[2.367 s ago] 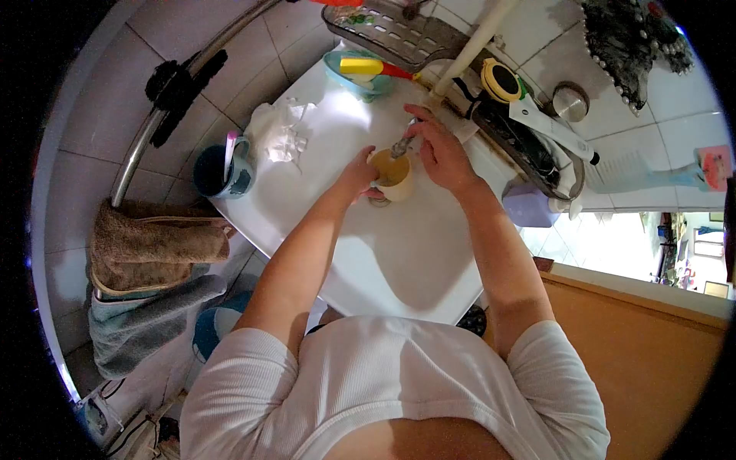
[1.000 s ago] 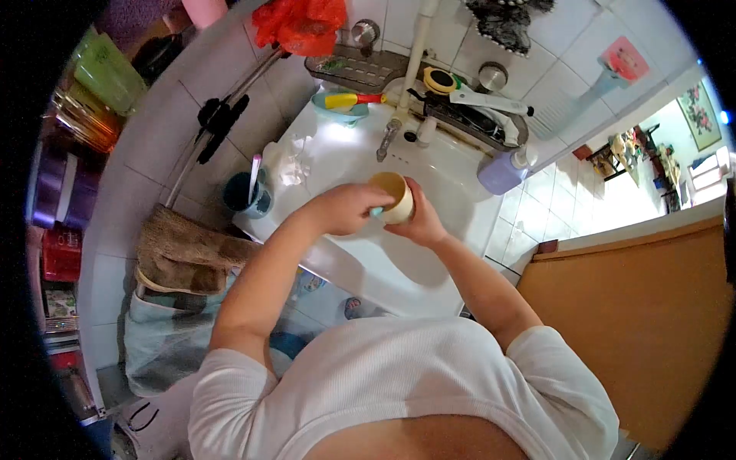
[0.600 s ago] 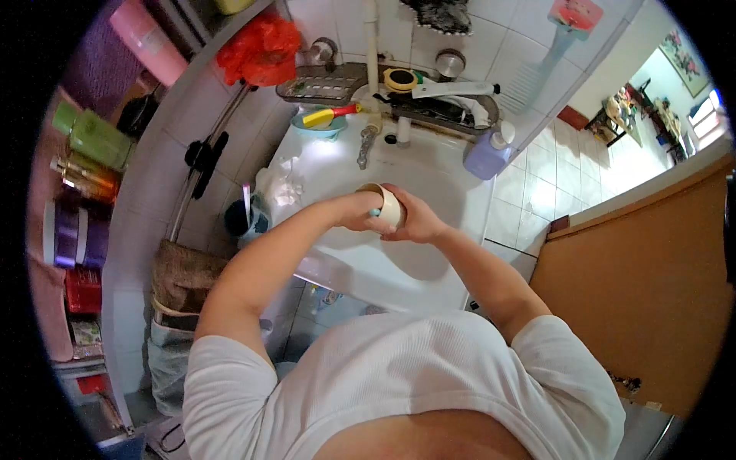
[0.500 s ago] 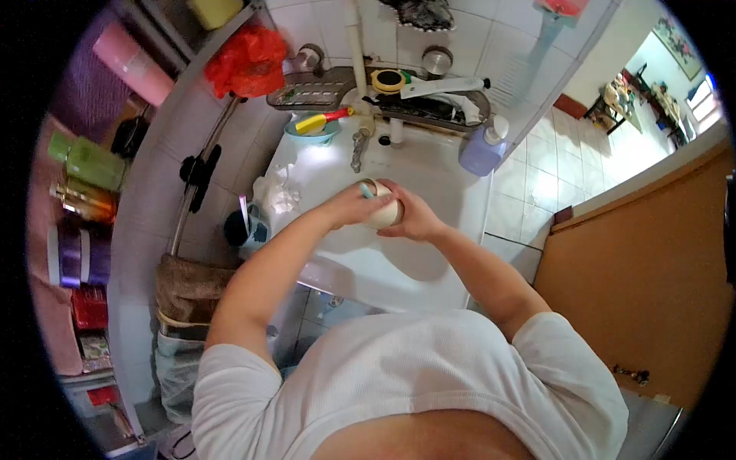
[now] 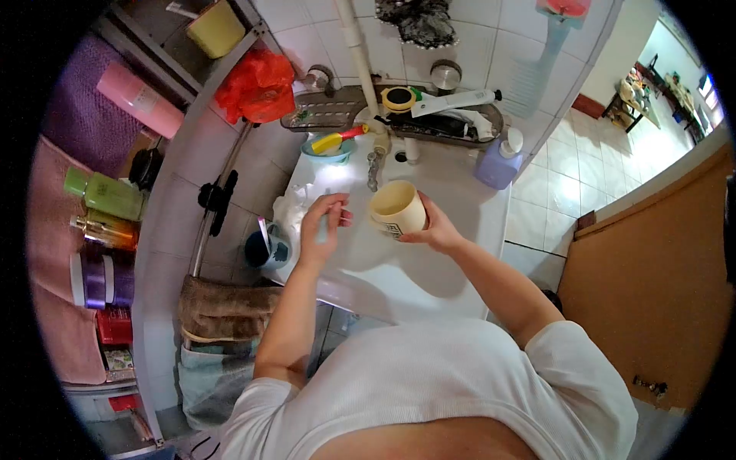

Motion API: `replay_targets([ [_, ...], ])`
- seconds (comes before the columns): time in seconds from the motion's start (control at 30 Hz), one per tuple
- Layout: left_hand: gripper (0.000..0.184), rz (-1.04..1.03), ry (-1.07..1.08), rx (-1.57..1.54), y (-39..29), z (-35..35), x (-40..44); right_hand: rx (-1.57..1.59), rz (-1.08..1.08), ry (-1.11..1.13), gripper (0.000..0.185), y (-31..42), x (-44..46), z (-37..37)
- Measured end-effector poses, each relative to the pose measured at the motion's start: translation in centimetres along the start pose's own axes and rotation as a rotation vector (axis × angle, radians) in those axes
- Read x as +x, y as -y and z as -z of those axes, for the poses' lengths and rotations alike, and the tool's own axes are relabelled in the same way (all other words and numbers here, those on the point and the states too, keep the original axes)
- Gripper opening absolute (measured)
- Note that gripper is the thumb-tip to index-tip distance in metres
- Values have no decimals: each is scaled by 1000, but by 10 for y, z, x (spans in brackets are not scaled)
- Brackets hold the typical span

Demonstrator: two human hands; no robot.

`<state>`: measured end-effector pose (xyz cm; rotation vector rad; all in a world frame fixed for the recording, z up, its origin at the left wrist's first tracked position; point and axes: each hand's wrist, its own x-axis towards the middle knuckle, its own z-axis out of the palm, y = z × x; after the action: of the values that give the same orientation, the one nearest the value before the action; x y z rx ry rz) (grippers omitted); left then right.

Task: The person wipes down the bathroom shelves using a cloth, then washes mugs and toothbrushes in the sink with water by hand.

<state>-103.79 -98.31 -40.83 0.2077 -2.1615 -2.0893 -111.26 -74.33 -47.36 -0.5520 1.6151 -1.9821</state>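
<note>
My right hand [image 5: 437,228] grips a cream-yellow cup [image 5: 395,211] with dark printing on its side, tilted over the white sink [image 5: 360,268]. The cup's mouth faces up and toward the left. My left hand [image 5: 323,226] is apart from the cup, to its left, with fingers loosely bent and the thumb away from them. I see nothing in it. Behind the hands is the metal tap [image 5: 373,170]. A white crumpled plastic bag [image 5: 293,208] and a dark blue mug [image 5: 268,249] with a toothbrush in it are left of my left hand.
A lilac pump bottle [image 5: 500,162] stands at the sink's right back corner. A light blue bowl [image 5: 330,153] holds a yellow and red handled tool. Grey racks [image 5: 318,107] line the back. Shelves with bottles and towels are at left, a wooden door [image 5: 644,276] at right.
My left hand has let go of the cup and moved left. The cup is now in my right hand alone, its mouth turned into view. The light blue thing by my left thumb no longer shows.
</note>
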Motion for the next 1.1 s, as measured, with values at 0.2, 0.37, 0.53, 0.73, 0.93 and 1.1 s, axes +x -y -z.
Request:
replay_targets([
  [0.2,31,348,143,37,18,-25,-3,197,-89,110,99,21,-4,-15],
  [0.37,24,307,162,-141,27,-22,-21,-240,232,121,84,30,-2,-7],
  [0.53,10,-110,114,419,42,-20,-30,-824,745,285,45,80,10,5],
  [0.73,14,-83,112,635,38,-33,-38,-1632,26,933,22,56,63,-46],
  [0.93,22,-275,25,656,74,-36,-47,-1465,-93,1022,24,25,71,-63],
  [1.1,20,-342,4,512,100,-36,-47,-1413,-107,787,41,-203,95,27],
])
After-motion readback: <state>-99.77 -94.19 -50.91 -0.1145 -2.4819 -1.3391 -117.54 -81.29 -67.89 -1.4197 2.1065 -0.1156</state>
